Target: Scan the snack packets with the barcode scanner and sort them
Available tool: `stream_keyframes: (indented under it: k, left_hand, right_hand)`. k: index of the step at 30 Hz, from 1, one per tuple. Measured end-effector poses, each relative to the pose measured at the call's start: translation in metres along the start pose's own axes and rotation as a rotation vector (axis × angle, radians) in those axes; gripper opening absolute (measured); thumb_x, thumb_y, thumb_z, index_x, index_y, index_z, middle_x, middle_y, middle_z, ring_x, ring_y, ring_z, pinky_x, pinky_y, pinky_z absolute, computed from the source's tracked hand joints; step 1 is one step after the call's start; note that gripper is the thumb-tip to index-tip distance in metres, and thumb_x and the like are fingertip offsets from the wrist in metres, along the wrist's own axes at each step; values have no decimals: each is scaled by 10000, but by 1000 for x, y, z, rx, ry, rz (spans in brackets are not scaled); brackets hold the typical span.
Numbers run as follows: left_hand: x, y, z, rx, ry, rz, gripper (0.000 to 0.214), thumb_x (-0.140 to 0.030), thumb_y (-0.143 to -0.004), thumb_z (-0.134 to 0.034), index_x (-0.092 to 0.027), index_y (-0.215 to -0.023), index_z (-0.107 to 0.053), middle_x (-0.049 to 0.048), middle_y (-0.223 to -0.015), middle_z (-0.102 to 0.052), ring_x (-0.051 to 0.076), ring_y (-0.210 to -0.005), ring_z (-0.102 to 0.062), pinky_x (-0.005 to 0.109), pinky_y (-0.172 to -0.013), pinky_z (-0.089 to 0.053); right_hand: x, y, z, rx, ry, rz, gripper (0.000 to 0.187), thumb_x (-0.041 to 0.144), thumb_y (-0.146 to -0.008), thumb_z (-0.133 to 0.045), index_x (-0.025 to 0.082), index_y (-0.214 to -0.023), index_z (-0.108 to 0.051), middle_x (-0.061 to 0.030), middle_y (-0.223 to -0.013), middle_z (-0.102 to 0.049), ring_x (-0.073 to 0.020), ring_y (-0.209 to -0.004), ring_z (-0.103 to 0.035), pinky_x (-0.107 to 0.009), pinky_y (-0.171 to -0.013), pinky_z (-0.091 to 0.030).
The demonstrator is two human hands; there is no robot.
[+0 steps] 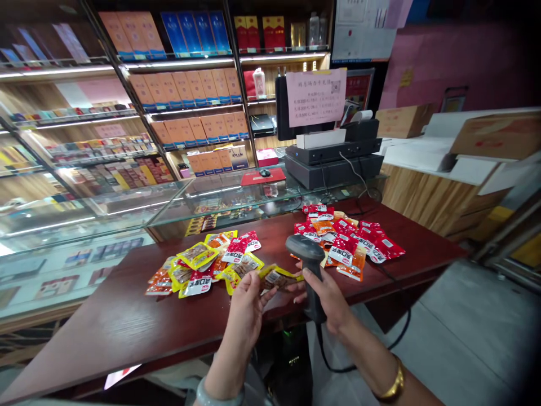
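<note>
My left hand (245, 307) pinches a small yellow snack packet (276, 277) by its left end and holds it above the dark wooden counter (127, 316). My right hand (325, 299) is wrapped round the grip of a black barcode scanner (305, 254), whose head sits just right of the packet. A cable runs down from the scanner's handle. Left of my hands lies a pile of yellow, orange and red packets (203, 265). Another pile of mostly red packets (350, 239) lies to the right of the scanner.
A glass display counter (127, 208) stands behind the wooden one, with a cash register and screen (333, 152) at its right end. Shelves of boxed goods (186, 90) fill the back wall. Cardboard boxes (499, 135) rest on a counter at the right.
</note>
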State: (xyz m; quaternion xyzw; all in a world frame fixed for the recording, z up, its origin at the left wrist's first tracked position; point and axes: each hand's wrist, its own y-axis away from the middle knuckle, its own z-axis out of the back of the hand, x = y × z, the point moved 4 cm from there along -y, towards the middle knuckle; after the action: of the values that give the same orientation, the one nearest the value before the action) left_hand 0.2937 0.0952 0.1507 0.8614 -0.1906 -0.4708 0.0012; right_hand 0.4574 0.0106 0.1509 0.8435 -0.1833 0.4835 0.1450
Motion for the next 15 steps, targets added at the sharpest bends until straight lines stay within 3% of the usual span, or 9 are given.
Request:
stream_keyframes:
  k: [3,6,10,12,15]
  left_hand:
    - [7,0,5,43,-37,-58,501,-520,-641,-951,-178,-935,-732,47,-1019,-795,175,-893,-762,272,-760,-661]
    - [13,-3,14,-36,-32,-79,522,-535,-640,-945,-152,-924,-732,64,-964,-794,181,-830,-760,279,-721,-662]
    - [9,-14,25,-218,13,-141,372,-453,-784,-870,-155,-947,-716,63,-957,-783,169,-822,-755,325,-786,-677]
    - [3,-21,31,-291,44,-197,270,-394,-865,-805,-169,-964,-695,48,-953,-767,156,-839,-750,356,-839,-680]
    - [-5,-31,38,-348,67,-260,201,-353,-926,-740,-170,-959,-663,32,-928,-732,139,-841,-738,375,-875,-681]
  right_hand:
    - [1,-2,1,-32,-2,-28,581,604,-741,-885,186,-1100,-699,-41,-910,-780,-256,-774,-812,-279,-551,-619]
    - [2,-1,1,-25,40,-52,587,625,-759,-856,189,-1114,-687,-64,-893,-797,-245,-693,-792,-289,-531,-597]
    - [4,4,2,8,252,59,563,650,-797,-807,195,-1108,-692,-70,-929,-791,-180,-548,-680,-319,-529,-583]
    - [3,9,1,53,384,148,496,631,-819,-798,196,-1031,-692,-37,-819,-746,-171,-551,-635,-297,-517,-555]
    - [-10,19,-5,218,476,115,431,607,-884,-745,197,-1000,-684,31,-652,-621,-143,-490,-557,-258,-474,-489]
